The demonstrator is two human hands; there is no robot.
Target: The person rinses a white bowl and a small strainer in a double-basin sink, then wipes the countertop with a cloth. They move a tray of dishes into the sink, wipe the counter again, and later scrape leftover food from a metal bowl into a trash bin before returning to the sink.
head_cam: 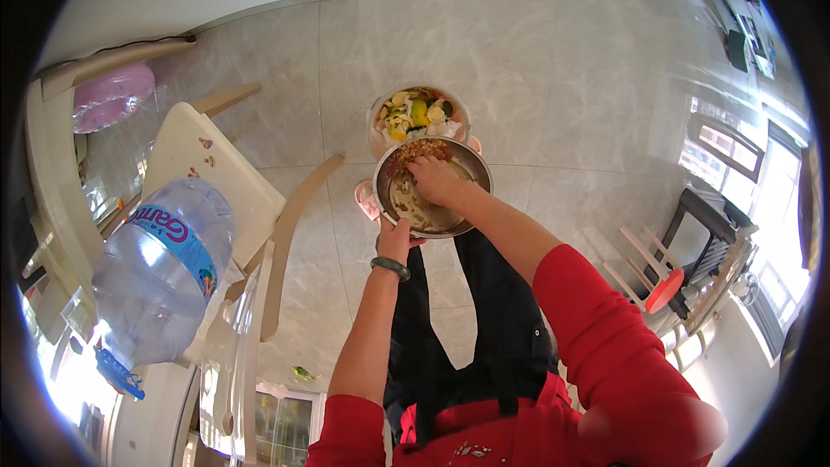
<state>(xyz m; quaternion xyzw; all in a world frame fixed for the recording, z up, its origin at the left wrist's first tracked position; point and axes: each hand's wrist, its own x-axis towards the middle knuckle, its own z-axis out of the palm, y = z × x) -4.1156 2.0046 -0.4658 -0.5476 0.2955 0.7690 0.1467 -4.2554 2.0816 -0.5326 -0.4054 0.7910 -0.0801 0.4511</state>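
Observation:
A round stainless steel bowl (481,175) is held before me, tilted, over the near edge of a waste bin (373,126). Its near rim is in the grip of my left hand (397,241), which has a dark green bangle on the wrist. Inside the bowl my right hand (441,180) reaches to the far side, its fingertips on wet brown food bits (418,150). Cloudy liquid and more bits coat the bowl's bottom. Vegetable peels and scraps (420,115) fill the bin, yellow, green and white. Whether my right fingers pinch any bits is hidden.
At left, a large clear plastic water bottle (165,266) with a blue handle lies on a cream chair (211,175). A pink inflatable ring (115,96) sits beyond. To the right stands a small red-topped stool (664,290). Grey tile floor (519,65) spreads ahead.

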